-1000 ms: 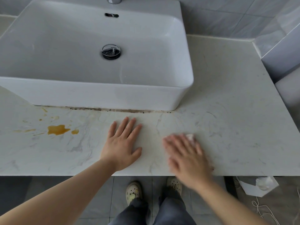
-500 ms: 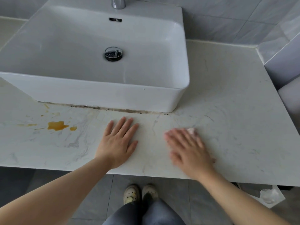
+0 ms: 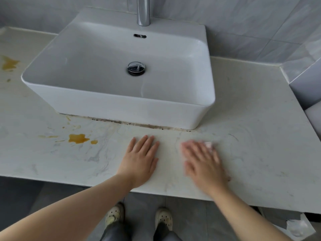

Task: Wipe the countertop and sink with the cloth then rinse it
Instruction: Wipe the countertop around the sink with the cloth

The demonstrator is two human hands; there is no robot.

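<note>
My right hand (image 3: 203, 164), fingers straight and blurred, presses the cloth (image 3: 208, 145) on the countertop (image 3: 257, 133) before the sink (image 3: 121, 108); my left hand (image 3: 140, 159) rests flat alongside, holding nothing. Wiping the countertop seems under way; next, I'd sweep left to the orange stain (image 3: 78, 138)

A pale, grey-veined, stone-look countertop (image 3: 251, 129) shows a smooth, low-sheen face, spotted with amber stains (image 3: 78, 138) at 9 o'clock. The white ceramic sink (image 3: 121, 108) at 12 o'clock is glazed and glossy; its drain stopper (image 3: 136, 68) and faucet (image 3: 143, 11) are polished metal. Grey wall tiles (image 3: 243, 23) at 1 o'clock look smooth and satin. A soft pale cloth (image 3: 208, 145) peeks out, blurred, from under the right hand (image 3: 203, 164).
</note>
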